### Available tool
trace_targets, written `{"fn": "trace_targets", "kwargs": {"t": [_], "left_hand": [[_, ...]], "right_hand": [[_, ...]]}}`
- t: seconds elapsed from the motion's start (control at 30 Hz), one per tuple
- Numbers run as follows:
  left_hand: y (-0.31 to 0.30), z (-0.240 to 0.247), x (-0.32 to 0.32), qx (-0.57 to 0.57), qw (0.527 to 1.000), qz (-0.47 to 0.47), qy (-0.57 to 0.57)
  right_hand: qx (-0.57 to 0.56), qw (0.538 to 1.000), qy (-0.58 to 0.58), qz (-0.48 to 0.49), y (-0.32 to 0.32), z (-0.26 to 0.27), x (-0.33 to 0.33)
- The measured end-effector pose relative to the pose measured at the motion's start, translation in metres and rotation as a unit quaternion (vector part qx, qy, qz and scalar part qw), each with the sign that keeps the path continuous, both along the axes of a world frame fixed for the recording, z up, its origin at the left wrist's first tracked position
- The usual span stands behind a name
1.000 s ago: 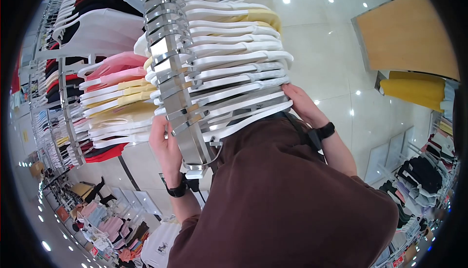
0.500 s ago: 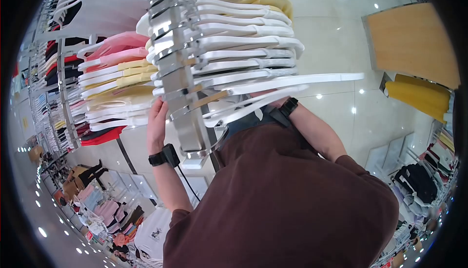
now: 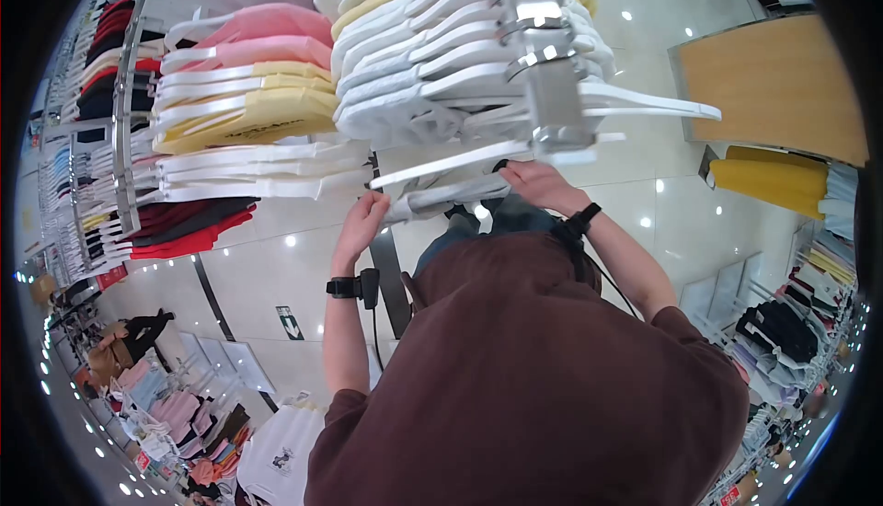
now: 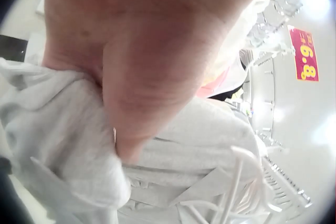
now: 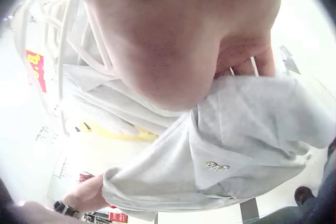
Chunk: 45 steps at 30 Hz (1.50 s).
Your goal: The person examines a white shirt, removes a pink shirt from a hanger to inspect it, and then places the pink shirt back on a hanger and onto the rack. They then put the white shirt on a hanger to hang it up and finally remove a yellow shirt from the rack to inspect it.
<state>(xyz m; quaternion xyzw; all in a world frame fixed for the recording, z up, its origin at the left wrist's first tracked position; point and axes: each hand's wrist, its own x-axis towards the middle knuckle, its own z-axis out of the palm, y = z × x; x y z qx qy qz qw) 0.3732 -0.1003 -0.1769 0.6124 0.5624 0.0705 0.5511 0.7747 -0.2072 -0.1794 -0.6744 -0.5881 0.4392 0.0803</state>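
Observation:
A light grey garment [image 3: 440,197] is stretched between my two hands below the end of the metal rail. At its left end my left hand [image 3: 361,223] pinches the fabric; the left wrist view shows soft grey cloth [image 4: 73,124] bunched beneath the thumb. My right hand [image 3: 544,185] grips the other end. Seen from the right wrist, the garment [image 5: 252,124] hangs down from that hand and carries a small bow-shaped ornament [image 5: 217,166]. Just beyond the garment lies a bare white hanger [image 3: 451,164]. A second white hanger [image 3: 653,101] juts out to the right past the rail.
The chrome rail [image 3: 556,106] bears a tight row of white hangers with pale clothes [image 3: 414,55]. Pink and yellow clothes [image 3: 248,106] hang on a rack at the left. A wooden panel [image 3: 773,74] stands at the right over yellow cloth [image 3: 768,179].
My right hand has left the hanger ends and now holds the grey garment. My left hand has moved from beside the rail onto the garment. The rail now appears farther right.

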Motion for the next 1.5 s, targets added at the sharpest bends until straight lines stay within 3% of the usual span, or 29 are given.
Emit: {"fn": "trace_targets", "kwargs": {"t": [0.03,0.17,0.2,0.27,0.3,0.33,0.37,0.4,0.47,0.5,0.53,0.57,0.6,0.63,0.7,0.73,0.8,0.87,0.93,0.97,1.0,1.07,1.13,1.2,1.23,1.27,1.33,1.4,1.5], "left_hand": [[-0.003,0.01,-0.009,-0.094,0.995,-0.04,-0.02],[-0.015,0.081,-0.033,-0.134,0.972,-0.18,-0.063],[-0.011,0.112,-0.038,-0.136,0.972,-0.179,-0.067],[-0.003,0.158,-0.057,-0.086,0.935,-0.342,-0.027],[-0.011,0.157,-0.074,-0.087,0.936,-0.341,-0.029],[-0.022,0.154,-0.092,-0.118,0.972,-0.111,-0.172],[-0.026,0.141,-0.105,-0.135,0.962,0.012,-0.236],[-0.031,0.129,-0.118,-0.136,0.934,0.128,-0.305],[-0.045,0.047,-0.135,-0.262,0.839,0.136,-0.456],[-0.058,-0.001,-0.143,-0.329,0.79,0.134,-0.5],[-0.078,-0.011,-0.136,-0.383,0.756,0.157,-0.506],[-0.097,-0.021,-0.128,-0.435,0.721,0.182,-0.508],[-0.117,-0.003,-0.097,-0.465,0.685,0.235,-0.51],[-0.128,-0.002,-0.086,-0.466,0.684,0.236,-0.509],[-0.137,-0.002,-0.073,-0.486,0.667,0.326,-0.462],[-0.131,0.002,-0.067,-0.487,0.665,0.325,-0.463],[-0.103,0.03,-0.05,-0.433,0.797,0.239,-0.346],[-0.095,0.062,-0.034,-0.384,0.811,0.25,-0.364],[-0.088,0.089,-0.021,-0.185,0.895,0.156,-0.374],[-0.087,0.106,-0.014,-0.098,0.925,0.127,-0.345],[-0.089,0.119,-0.008,-0.096,0.924,0.125,-0.347],[-0.101,0.139,0.007,-0.074,0.948,0.165,-0.264],[-0.112,0.152,0.028,-0.08,0.933,0.119,-0.331],[-0.12,0.165,0.047,-0.071,0.923,0.019,-0.378],[-0.118,0.167,0.059,0.062,0.934,-0.044,-0.35],[-0.114,0.172,0.062,0.065,0.933,-0.046,-0.352],[-0.106,0.186,0.067,0.201,0.904,-0.239,-0.292],[-0.096,0.2,0.072,0.22,0.888,-0.263,-0.305],[-0.083,0.211,0.084,0.175,0.828,-0.411,-0.339]], "right_hand": [[-0.044,0.999,0.018,-0.008,-0.004,0.023,-0.004],[-0.088,0.992,0.05,0.072,-0.027,0.076,-0.005],[-0.09,0.987,0.12,0.06,-0.028,0.105,-0.01],[-0.093,0.976,0.189,0.049,-0.027,0.133,-0.017],[-0.065,0.94,0.332,-0.042,-0.027,0.138,-0.017],[-0.035,0.875,0.464,-0.131,-0.027,0.145,-0.019],[-0.072,0.692,0.689,-0.201,-0.027,0.16,-0.036],[-0.071,0.694,0.689,-0.197,-0.029,0.142,-0.036],[-0.246,0.707,0.565,-0.346,-0.042,0.065,-0.029],[-0.263,0.763,0.485,-0.338,-0.058,0.035,-0.032],[-0.28,0.775,0.464,-0.325,-0.074,0.018,-0.035],[-0.301,0.755,0.488,-0.318,-0.084,0.012,-0.037],[-0.333,0.698,0.548,-0.319,-0.088,0.011,-0.04],[-0.335,0.697,0.548,-0.32,-0.091,0.007,-0.044],[-0.298,0.53,0.658,-0.444,-0.094,0.002,-0.053],[-0.298,0.531,0.657,-0.445,-0.095,0.01,-0.058],[-0.302,0.568,0.609,-0.463,-0.09,0.034,-0.065],[-0.324,0.548,0.67,-0.381,-0.082,0.032,-0.066],[-0.244,0.733,0.547,-0.321,-0.075,0.072,-0.084],[-0.201,0.794,0.491,-0.298,-0.065,0.107,-0.104],[-0.199,0.795,0.49,-0.297,-0.062,0.124,-0.115],[0.01,0.937,0.325,-0.127,-0.063,0.142,-0.131],[0.179,0.959,0.218,0.015,-0.059,0.155,-0.146],[0.158,0.946,0.284,0.013,-0.058,0.16,-0.159],[0.183,0.94,0.289,0.003,-0.057,0.166,-0.159],[0.187,0.94,0.287,0.003,-0.06,0.174,-0.156],[0.131,0.92,0.35,-0.117,-0.07,0.189,-0.145],[0.097,0.924,0.341,-0.145,-0.087,0.179,-0.125],[0.077,0.905,0.344,-0.239,-0.103,0.166,-0.103]]}}
